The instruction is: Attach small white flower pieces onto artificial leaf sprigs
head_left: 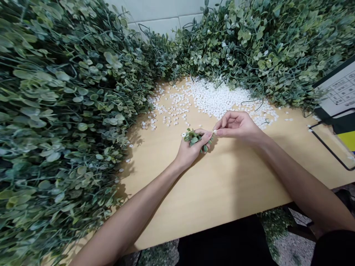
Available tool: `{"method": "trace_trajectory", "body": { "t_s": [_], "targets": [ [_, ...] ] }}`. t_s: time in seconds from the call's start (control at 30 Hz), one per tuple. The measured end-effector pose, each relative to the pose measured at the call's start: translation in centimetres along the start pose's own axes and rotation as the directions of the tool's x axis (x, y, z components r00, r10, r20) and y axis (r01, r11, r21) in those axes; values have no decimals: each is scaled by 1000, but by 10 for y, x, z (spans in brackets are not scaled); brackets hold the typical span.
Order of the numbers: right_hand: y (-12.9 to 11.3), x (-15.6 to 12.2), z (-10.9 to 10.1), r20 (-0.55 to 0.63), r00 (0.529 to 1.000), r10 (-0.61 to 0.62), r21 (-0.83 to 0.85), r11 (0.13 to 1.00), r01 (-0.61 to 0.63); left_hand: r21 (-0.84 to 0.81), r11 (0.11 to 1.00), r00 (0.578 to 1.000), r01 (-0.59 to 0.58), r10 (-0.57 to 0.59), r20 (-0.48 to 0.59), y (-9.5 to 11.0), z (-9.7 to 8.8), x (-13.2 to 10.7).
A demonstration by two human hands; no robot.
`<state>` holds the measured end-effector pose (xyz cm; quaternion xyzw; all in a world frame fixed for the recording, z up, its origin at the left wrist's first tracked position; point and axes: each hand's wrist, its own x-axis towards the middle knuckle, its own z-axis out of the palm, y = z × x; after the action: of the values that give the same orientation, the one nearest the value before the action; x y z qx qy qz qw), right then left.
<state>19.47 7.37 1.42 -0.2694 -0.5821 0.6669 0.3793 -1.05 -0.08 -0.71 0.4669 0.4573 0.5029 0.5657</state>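
My left hand [191, 149] is closed around a small sprig of artificial green leaves [194, 137] over the middle of the wooden table [222, 184]. My right hand [235, 125] meets it from the right, thumb and forefinger pinching a tiny white piece [214, 131] against the sprig's end. Just beyond both hands lies a spread of several small white plastic pieces [219, 98].
Big heaps of artificial foliage cover the table's left side [55, 111] and back right [263, 48]. A black-framed clear stand with a printed sheet [338, 92] sits at the right edge. White wall tiles [161, 14] are behind. The table's front edge runs near my lap.
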Motion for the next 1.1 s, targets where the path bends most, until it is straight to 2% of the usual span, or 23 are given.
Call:
{"method": "trace_trajectory", "body": {
  "t_s": [0.23,0.4,0.8,1.1],
  "targets": [
    [0,-1,1,21,1000,-2,-16,1000,2,33,999,1000,6,-5,-9,-1,-1,1],
    [-2,-2,4,-31,999,-22,-81,997,19,46,999,1000,-23,23,-10,-2,0,1],
    [-2,-5,10,-90,996,-12,-100,995,3,111,992,998,-61,62,-7,3,3,0],
    [-6,-5,12,-83,996,13,-91,996,-20,128,990,998,-59,61,-15,2,3,0]
  ]
}}
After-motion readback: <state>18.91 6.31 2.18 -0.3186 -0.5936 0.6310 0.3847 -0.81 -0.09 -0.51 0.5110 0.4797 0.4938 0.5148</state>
